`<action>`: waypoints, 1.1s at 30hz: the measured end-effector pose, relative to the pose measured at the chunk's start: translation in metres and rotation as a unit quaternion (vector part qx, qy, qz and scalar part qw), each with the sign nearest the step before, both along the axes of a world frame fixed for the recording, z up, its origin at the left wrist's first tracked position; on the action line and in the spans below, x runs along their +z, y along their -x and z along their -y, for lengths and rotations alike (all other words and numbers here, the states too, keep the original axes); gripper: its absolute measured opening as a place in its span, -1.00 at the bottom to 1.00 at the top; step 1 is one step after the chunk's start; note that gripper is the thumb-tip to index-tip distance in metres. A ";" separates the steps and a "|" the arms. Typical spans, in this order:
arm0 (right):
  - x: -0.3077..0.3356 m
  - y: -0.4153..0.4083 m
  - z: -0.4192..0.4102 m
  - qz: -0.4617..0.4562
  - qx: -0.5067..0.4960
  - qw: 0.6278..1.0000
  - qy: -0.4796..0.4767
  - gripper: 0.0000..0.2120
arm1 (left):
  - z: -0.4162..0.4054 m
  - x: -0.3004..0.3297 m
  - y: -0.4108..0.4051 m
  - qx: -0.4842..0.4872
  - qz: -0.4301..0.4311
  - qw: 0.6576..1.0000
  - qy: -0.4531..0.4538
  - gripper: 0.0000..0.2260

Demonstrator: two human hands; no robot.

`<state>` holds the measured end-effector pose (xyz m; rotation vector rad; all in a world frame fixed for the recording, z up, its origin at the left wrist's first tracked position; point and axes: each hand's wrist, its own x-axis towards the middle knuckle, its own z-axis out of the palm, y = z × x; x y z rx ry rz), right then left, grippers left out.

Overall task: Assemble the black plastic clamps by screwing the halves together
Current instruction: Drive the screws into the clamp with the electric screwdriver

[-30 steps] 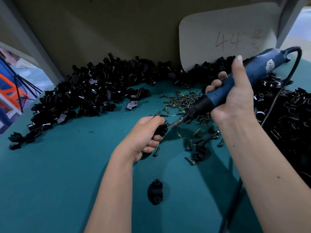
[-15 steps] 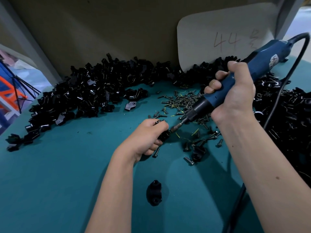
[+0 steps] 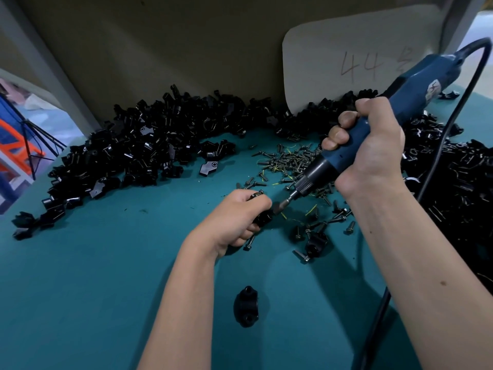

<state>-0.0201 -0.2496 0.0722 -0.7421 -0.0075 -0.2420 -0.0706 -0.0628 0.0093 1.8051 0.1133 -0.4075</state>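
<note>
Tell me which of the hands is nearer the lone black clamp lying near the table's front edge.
Left. The left hand grips a clamp just beyond the lone clamp; the right hand holds the screwdriver farther back and to the right.

Two forearms enter from the lower edge of the frame, both bare to the picture's edge, with no sleeve, glove, watch or ring showing. The left hand (image 3: 234,220) sits near the centre, the right hand (image 3: 373,148) in the upper right. The right forearm, at lower right, carries a few small dark moles. Short, unpainted nails show on the right fingers (image 3: 337,134).
</note>
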 end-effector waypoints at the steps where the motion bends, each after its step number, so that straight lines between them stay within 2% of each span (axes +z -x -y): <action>1: 0.000 0.000 -0.001 0.004 0.000 1.000 0.003 -0.81 | 0.000 0.000 0.000 0.002 -0.002 1.000 0.003 -0.81; 20: -0.001 0.002 -0.007 0.041 0.022 0.999 -0.028 -0.88 | -0.010 0.001 -0.001 0.038 -0.038 0.993 0.103 -0.78; 25: -0.004 0.000 -0.007 0.006 -0.001 0.998 -0.058 -0.86 | -0.008 0.000 -0.001 0.059 -0.028 0.993 0.101 -0.77; 30: -0.011 -0.001 -0.002 -0.027 0.002 0.999 -0.047 -0.83 | -0.001 0.000 -0.001 0.028 -0.012 0.999 0.010 -0.79; 33: -0.011 -0.001 -0.003 -0.010 -0.006 0.999 -0.039 -0.84 | 0.000 0.000 -0.003 0.022 -0.014 1.000 0.008 -0.80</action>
